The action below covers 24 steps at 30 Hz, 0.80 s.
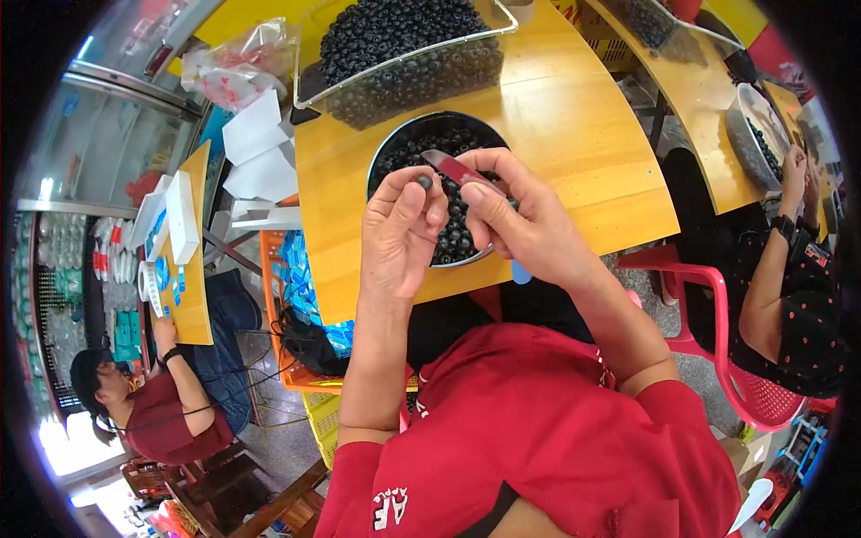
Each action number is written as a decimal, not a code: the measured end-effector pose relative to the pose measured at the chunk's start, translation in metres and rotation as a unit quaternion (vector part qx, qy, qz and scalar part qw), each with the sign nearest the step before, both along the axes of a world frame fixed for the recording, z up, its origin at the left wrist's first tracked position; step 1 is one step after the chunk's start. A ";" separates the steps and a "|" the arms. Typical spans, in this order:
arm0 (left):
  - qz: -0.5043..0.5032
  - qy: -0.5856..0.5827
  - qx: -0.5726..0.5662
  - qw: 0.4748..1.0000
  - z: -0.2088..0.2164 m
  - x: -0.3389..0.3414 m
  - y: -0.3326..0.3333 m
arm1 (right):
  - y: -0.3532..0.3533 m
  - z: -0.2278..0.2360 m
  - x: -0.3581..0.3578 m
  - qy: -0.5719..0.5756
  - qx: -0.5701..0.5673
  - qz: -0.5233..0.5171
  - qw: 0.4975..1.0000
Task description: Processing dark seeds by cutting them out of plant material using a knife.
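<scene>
My left hand (395,238) pinches one small dark round bead (424,182) between thumb and forefinger, its other fingers curled. My right hand (534,220) is closed around a small knife (453,169), whose blade reflects red and points up and left toward the bead. Both hands are over a round bowl (377,148) with a pale rim, filled with similar dark beads (453,235). A light blue rounded piece (521,273) shows below my right hand; whether it belongs to the knife I cannot tell.
A clear bin (404,72) heaped with dark beads stands behind the bowl on the wooden table (574,134). An orange crate (272,305) of blue packets sits at the left. People work at tables on both sides; a pink chair (717,305) is at right.
</scene>
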<state>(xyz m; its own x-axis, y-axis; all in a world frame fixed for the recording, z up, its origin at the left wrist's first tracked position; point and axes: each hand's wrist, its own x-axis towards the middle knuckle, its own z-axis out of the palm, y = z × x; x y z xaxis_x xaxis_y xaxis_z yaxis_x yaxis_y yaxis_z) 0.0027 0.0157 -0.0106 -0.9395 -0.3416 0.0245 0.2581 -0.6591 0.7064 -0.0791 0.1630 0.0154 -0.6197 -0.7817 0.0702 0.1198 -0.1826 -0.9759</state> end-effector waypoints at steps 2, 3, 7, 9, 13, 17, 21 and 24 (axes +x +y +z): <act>-0.015 0.041 0.031 0.999 -0.002 0.002 0.001 | 0.001 0.005 0.003 -0.002 -0.007 0.018 1.000; -0.015 0.040 0.030 0.999 -0.002 0.002 0.002 | 0.002 0.009 0.004 -0.004 -0.012 0.035 0.999; -0.011 0.038 0.031 0.999 -0.003 0.001 0.002 | 0.002 0.013 0.006 0.007 -0.015 0.052 0.998; -0.009 0.032 0.020 0.999 -0.004 0.001 0.002 | 0.001 0.009 0.005 0.017 -0.018 0.048 0.999; 0.000 0.038 0.021 0.999 -0.008 0.001 0.003 | -0.002 0.005 0.002 0.034 -0.022 0.045 0.998; -0.026 0.086 0.041 0.995 -0.008 0.002 -0.002 | -0.005 0.007 -0.001 0.005 -0.007 0.062 0.998; -0.020 0.074 0.037 0.996 -0.002 0.005 -0.005 | -0.008 0.014 0.010 0.012 -0.020 0.033 0.999; -0.025 0.061 0.044 0.997 0.002 0.013 -0.005 | -0.010 0.017 0.022 0.031 -0.023 0.017 0.999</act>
